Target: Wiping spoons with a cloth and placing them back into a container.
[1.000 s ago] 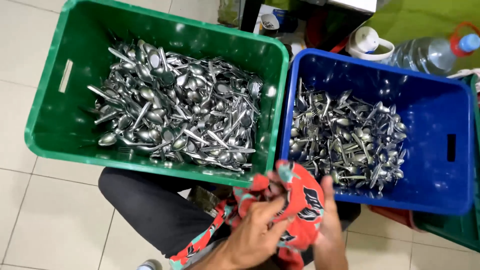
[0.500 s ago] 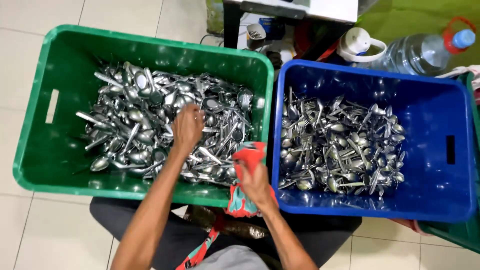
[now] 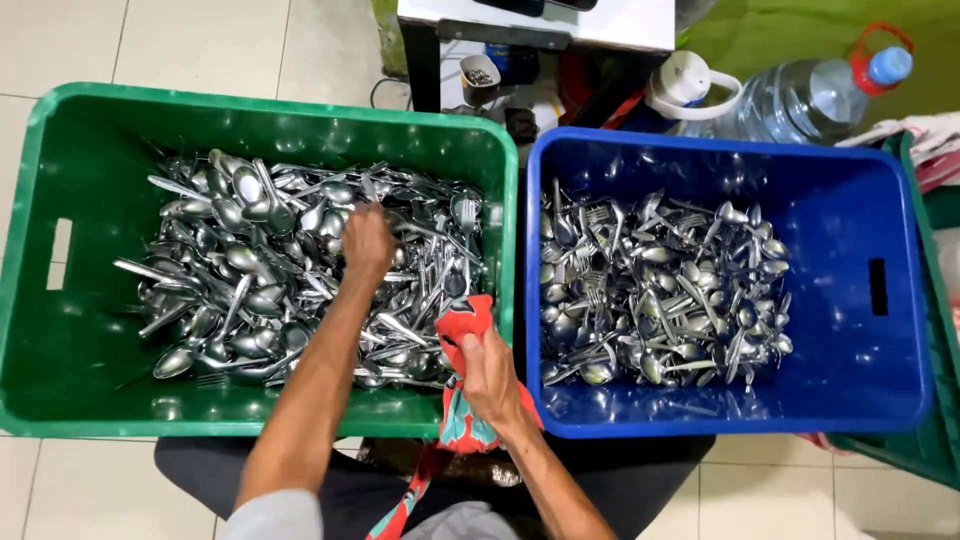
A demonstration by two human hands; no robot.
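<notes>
A person seated over two plastic crates on a tiled floor (image 3: 200, 40) works through a heap of metal cutlery. The green crate (image 3: 40, 330), on the left, holds the larger pile of spoons and forks (image 3: 240, 270), heaped across most of its bottom; the blue crate (image 3: 900, 370), touching it on the right, holds a smaller, flatter pile of cutlery (image 3: 660, 290) gathered toward its left and middle, which suggests that a good share has been handled and more than half remains. The left hand (image 3: 366, 243) reaches, arm outstretched, into the middle of the green crate's pile, knuckles up and fingers curled down among the pieces; whether its grip has closed on anything cannot be told. The right hand (image 3: 490, 375) hovers over the green crate's near right corner, its grip closed on a red patterned cloth (image 3: 462, 322) that trails down toward the lap. A large water bottle (image 3: 800, 100) lies beyond the blue crate's far edge.
</notes>
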